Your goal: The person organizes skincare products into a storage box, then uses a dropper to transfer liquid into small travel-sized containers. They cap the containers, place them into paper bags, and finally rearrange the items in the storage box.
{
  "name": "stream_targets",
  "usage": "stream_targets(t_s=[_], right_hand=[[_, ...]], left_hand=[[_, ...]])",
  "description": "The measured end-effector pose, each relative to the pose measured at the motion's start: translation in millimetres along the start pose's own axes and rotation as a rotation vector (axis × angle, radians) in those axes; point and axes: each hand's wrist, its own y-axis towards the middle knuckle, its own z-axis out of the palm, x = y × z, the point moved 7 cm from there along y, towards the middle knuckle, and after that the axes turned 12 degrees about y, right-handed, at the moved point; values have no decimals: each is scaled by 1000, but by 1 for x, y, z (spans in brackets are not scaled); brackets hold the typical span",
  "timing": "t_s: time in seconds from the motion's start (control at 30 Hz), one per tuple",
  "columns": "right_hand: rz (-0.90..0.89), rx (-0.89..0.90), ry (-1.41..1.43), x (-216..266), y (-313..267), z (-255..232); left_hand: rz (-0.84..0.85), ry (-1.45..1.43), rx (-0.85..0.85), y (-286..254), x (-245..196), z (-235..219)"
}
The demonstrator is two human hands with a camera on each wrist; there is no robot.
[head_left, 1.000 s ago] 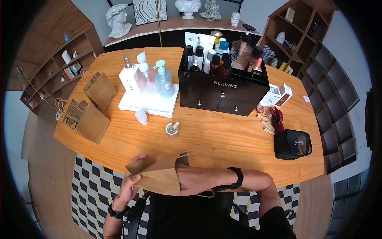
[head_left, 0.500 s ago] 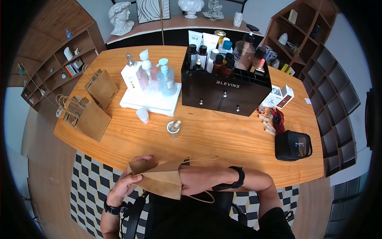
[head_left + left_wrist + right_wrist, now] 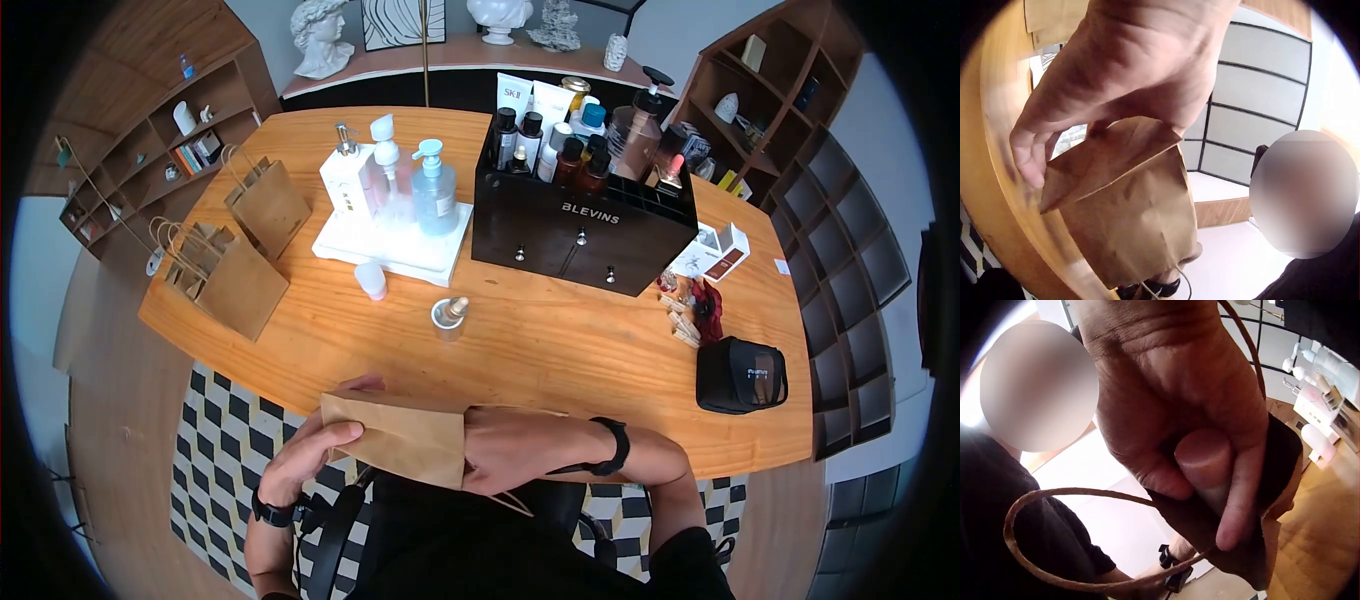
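Note:
A brown paper bag (image 3: 405, 438) lies on its side at the table's front edge, mouth to the right. My left hand (image 3: 318, 445) grips its left end, thumb on the near face; in the left wrist view the left hand (image 3: 1116, 75) arches over the bag's folded end (image 3: 1116, 162). The right hand (image 3: 530, 445) reaches into the mouth. In the right wrist view, the right hand (image 3: 1185, 406) has thumb and fingers around a pinkish cylinder (image 3: 1204, 456), its far end hidden in the dark opening. A looped handle (image 3: 1079, 584) hangs beside that hand.
Beyond the hands stand a cup holding a small bottle (image 3: 448, 320), a pink-white container (image 3: 370, 281), a white tray (image 3: 430, 262) with pump bottles and a black organizer (image 3: 540, 240). Two paper bags (image 3: 240, 290) stand left; a black pouch (image 3: 740, 375) sits right.
The left end of the bag has tilted, so its fold no longer shows from above and the near face looks flatter. The head view has shifted slightly. Both hands keep their places on the bag.

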Motion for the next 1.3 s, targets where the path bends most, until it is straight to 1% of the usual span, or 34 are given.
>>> stream_targets(t_s=[0.03,0.07,0.1,0.13,0.17,0.2,0.23,0.27,0.3,0.33,0.37,0.4,0.47,0.5,0.57,0.6,0.67,0.7,0.77,0.9,0.97,1.0,1.07,1.1,1.17,1.2,1.23,1.27,1.3], right_hand=[[-15,-12,25,3,0,-2],[-17,-10,25,5,1,-5],[16,59,-12,5,2,-4],[47,129,-50,4,3,-3],[40,130,-55,-5,3,3],[-117,-10,-37,-10,2,6],[-273,-150,-15,7,3,-2],[34,40,63,4,0,-4],[32,43,62,1,1,-4],[-13,23,92,2,2,-4],[-57,5,125,3,2,-3],[-56,13,131,1,2,-2],[76,94,294,-6,4,0],[77,98,297,-14,5,4],[-93,-13,247,-18,9,4],[-92,-13,248,-20,7,3],[162,82,154,-20,4,3],[162,83,154,-19,-1,5],[66,-107,79,-11,-11,-4],[99,-47,105,-3,-9,-7],[169,-7,63,-11,-9,-2],[162,5,67,-1,-8,-5],[508,158,99,6,-14,-6],[500,174,98,7,-12,-7],[523,216,23,5,-13,-9],[517,226,20,-11,-20,-3],[307,96,-27,-29,-24,-1],[96,-35,-71,-38,-29,-1],[92,-28,-69,-48,-33,1]], left_hand=[[0,-1,-2,0,-2,0],[-18,-15,51,0,-2,4],[-34,-28,104,0,-2,8],[-31,-26,100,1,-2,12],[-11,-22,113,3,-2,20],[10,-17,125,5,-3,25],[12,-12,121,7,-2,25],[37,25,105,9,-1,24],[60,58,89,11,-1,25],[26,-4,63,8,-10,29],[21,-10,58,9,-8,28],[34,-71,86,10,-6,29],[57,-182,118,10,-5,31],[55,-185,115,10,-6,32],[72,-238,123,10,-10,36],[71,-239,123,11,-10,35],[68,-129,72,14,-7,31],[68,-130,72,14,-8,30],[91,-152,116,11,-12,30],[123,-204,120,14,-8,26],[77,-219,122,14,-7,31],[73,-221,108,15,-5,32],[52,-168,240,20,2,44],[51,-171,222,21,4,42],[24,-218,278,21,8,45],[9,-216,285,17,6,44],[9,-218,275,16,6,43],[-2,-183,272,15,8,42],[-14,-148,270,14,11,41]])
